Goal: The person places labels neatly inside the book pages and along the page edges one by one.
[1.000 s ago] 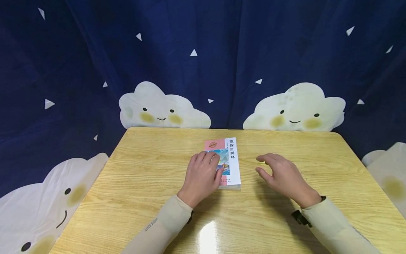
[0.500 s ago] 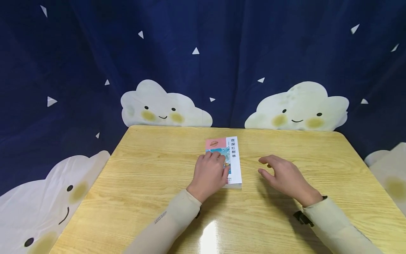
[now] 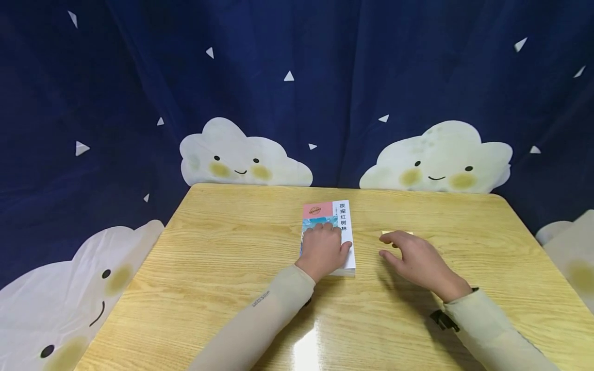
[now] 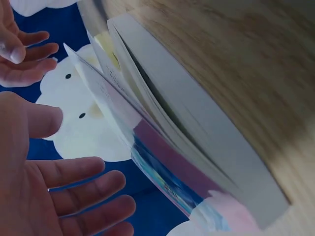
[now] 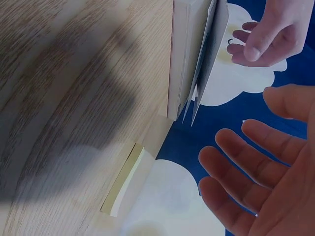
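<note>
A paperback book lies on the table, its pink, white and blue cover facing up with Chinese characters down the right side. My left hand hovers over the lower part of the cover, fingers loosely extended and gripping nothing. In the left wrist view, the front cover and some pages stand slightly lifted at one end. To the right of the book, my right hand is held above the table, fingers relaxed, thumb apart. Partly hidden behind it lies a small pale-yellow pad of paper, plainer in the right wrist view.
The light wooden table stretches out on both sides of the book. Behind its far edge hangs a dark blue curtain with smiling clouds and white triangles. A bright reflection shows near the front.
My left hand has moved right across the book's cover, from its left side toward the middle. The right hand has barely moved; more of the yellow pad now shows behind it.
</note>
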`<state>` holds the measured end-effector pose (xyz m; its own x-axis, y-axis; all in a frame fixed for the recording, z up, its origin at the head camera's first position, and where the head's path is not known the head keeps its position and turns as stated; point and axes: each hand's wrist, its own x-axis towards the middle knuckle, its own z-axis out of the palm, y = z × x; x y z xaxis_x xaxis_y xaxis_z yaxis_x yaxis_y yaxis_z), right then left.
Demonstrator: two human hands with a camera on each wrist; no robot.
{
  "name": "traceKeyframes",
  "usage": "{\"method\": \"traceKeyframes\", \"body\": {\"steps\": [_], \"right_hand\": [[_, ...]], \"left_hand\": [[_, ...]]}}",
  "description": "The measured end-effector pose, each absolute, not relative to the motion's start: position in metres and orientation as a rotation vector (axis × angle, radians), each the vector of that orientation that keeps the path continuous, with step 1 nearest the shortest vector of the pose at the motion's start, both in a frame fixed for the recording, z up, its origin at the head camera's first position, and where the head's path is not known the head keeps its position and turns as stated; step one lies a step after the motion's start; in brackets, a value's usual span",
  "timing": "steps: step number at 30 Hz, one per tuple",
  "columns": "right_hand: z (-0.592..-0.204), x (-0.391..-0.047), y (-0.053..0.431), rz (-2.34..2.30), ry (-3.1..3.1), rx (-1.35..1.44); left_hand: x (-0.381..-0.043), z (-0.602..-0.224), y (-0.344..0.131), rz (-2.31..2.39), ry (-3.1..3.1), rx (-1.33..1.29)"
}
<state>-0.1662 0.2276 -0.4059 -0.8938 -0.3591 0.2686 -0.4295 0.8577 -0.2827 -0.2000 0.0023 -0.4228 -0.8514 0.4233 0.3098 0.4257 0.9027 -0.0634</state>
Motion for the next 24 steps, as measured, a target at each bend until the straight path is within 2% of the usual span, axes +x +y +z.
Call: {"method": "traceKeyframes", "body": {"steps": [11, 24], "right_hand": [[-0.407, -0.165, 0.229, 0.511, -2.841, 0.632], [-0.410, -0.166, 0.235, 0.503, -2.854, 0.605]], "left_hand": [[-0.206, -0.420, 0.024, 0.080, -2.949, -0.531], [-0.207, -0.436, 0.053, 0.257, -3.139, -0.249]]}}
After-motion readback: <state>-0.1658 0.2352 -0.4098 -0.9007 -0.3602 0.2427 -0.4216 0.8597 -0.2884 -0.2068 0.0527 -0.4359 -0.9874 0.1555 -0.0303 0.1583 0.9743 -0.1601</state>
